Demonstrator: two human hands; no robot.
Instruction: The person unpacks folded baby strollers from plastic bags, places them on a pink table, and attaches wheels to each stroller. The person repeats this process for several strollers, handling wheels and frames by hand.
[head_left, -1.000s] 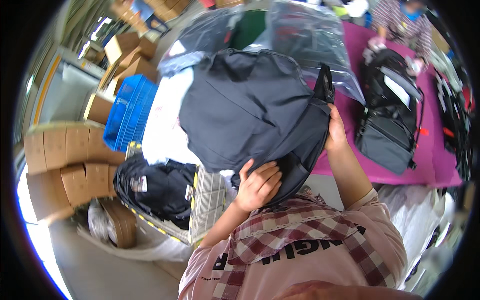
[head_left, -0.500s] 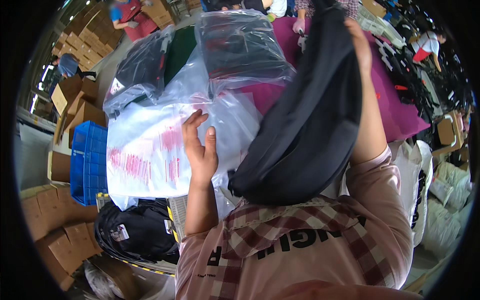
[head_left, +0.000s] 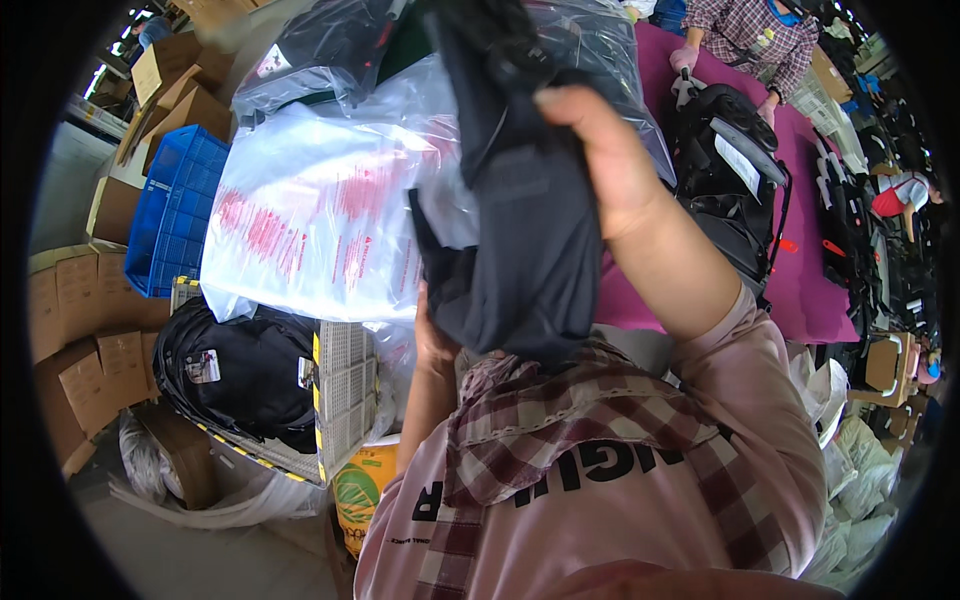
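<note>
The dark bag (head_left: pixel 520 200) is matt woven cloth, gripped by the right hand (head_left: pixel 600 160). At its nine o'clock lies a glossy, crinkled clear plastic bag (head_left: pixel 320 220) with red print. Further towards nine o'clock, the blue crate (head_left: pixel 175 215) looks like hard moulded plastic and the boxes (head_left: pixel 80 330) like dull brown cardboard.

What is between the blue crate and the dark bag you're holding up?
In the head view, a clear plastic bag with red print lies between the blue crate and the dark backpack.
</note>
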